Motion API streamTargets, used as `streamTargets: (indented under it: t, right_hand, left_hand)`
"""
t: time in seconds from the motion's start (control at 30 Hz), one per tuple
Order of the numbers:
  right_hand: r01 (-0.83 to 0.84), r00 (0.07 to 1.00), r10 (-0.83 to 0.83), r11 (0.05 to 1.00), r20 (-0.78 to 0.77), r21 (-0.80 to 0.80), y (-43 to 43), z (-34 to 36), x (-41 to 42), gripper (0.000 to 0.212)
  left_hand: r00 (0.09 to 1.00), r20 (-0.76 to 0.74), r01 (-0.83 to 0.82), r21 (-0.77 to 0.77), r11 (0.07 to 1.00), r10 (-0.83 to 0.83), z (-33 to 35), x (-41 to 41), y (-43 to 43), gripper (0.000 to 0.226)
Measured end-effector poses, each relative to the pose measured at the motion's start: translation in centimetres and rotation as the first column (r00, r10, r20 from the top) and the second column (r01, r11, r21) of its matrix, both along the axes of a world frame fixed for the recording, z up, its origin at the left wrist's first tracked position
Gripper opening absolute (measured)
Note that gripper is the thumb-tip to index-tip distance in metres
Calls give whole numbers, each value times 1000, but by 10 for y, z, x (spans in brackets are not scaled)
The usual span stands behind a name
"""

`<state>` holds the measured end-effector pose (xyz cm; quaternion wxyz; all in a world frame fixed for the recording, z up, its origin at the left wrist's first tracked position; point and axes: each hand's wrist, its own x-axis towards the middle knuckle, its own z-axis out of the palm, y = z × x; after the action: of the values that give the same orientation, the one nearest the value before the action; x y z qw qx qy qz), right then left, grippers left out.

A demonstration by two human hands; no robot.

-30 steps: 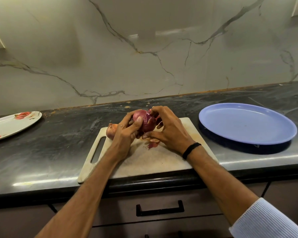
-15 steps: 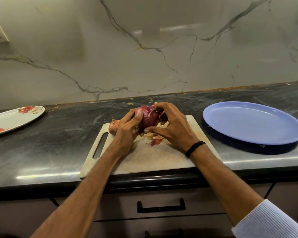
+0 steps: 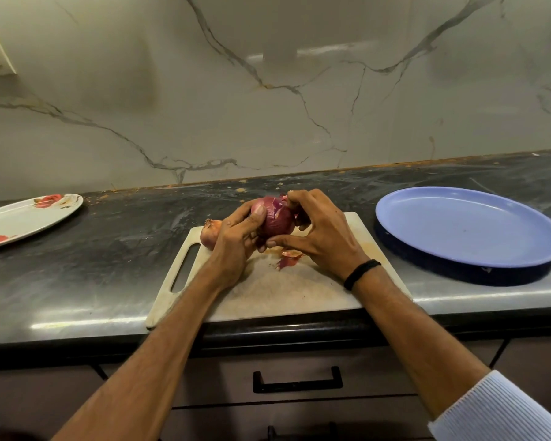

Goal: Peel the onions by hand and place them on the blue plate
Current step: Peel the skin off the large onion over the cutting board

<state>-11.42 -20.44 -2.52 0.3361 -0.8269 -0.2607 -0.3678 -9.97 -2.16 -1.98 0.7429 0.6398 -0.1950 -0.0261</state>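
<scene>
A red onion point(image 3: 275, 218) is held just above the white cutting board point(image 3: 277, 291). My left hand point(image 3: 236, 240) grips its left side, thumb on top. My right hand point(image 3: 322, 230) holds its right side, fingertips pinching loose skin at the top and thumb under the onion. A second, unpeeled onion point(image 3: 210, 237) lies on the board behind my left hand, partly hidden. Torn skin pieces point(image 3: 288, 258) lie on the board below the onion. The blue plate point(image 3: 468, 227) sits to the right with nothing on it.
A white plate with red flower print point(image 3: 26, 218) rests at the far left of the dark counter point(image 3: 109, 249). A marble wall stands behind. The board overhangs near the counter's front edge, above a drawer with a black handle point(image 3: 298, 381).
The onion has turned a little between my hands and my right fingertips have shifted to the skin at its top. The camera view has drifted slightly.
</scene>
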Motion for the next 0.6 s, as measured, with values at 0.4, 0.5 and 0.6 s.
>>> streamTargets:
  t: [0.4,0.5,0.6]
  right_hand:
    - [-2,999,4,999,-36,45,1,-1,3,68]
    - [-14,1000,15,999,-25,44,1,-1,3,62]
    - [-9,999,11,999,-34,48,0,-1,2,56]
  left_hand:
    - [1000,10,-10,-23,1000,10,1,-2,0,39]
    - [999,21,-26,-26,999,27,1,-2,0,41]
    - [999,16,-30,-20,999,30,3,-3,-2,43]
